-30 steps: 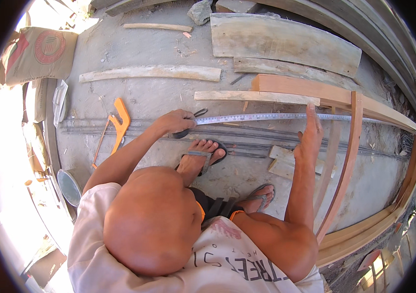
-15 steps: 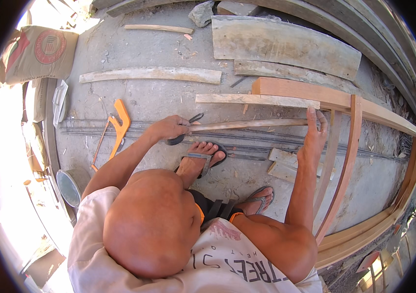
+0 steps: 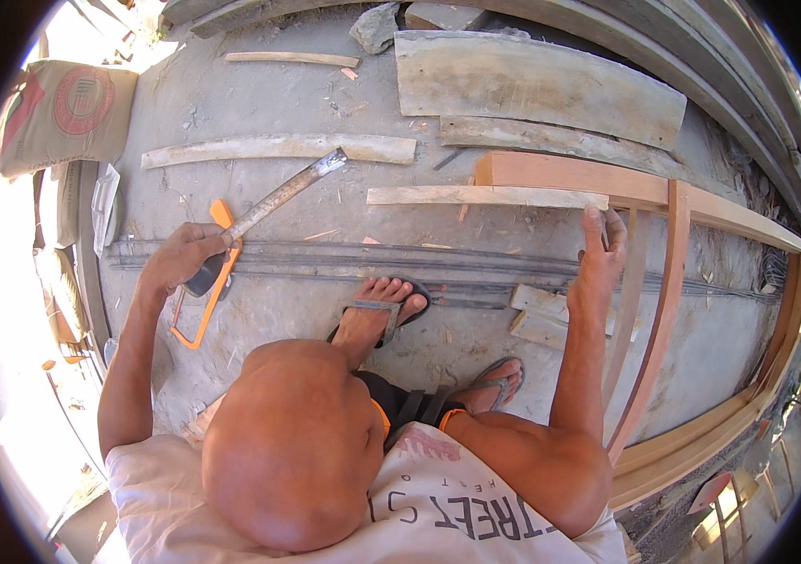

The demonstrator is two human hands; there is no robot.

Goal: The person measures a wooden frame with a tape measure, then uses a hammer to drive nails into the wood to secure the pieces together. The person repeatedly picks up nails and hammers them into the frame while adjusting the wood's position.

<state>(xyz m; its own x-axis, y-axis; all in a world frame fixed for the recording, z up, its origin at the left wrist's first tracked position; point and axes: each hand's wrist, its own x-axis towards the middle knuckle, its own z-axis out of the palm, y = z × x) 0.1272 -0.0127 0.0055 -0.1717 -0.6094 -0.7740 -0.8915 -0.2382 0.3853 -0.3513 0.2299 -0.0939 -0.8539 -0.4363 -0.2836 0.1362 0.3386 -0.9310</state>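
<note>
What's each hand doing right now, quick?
Left hand: closed, holding the tape measure, blade out.
Right hand: at the end of the wood strip; can't tell whether its grip is closed.

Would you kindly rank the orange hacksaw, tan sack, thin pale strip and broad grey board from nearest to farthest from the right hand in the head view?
From the right hand:
1. Thin pale strip: its end at the fingertips.
2. Broad grey board: farther up the picture.
3. Orange hacksaw: well to the left.
4. Tan sack: far upper left.
</note>
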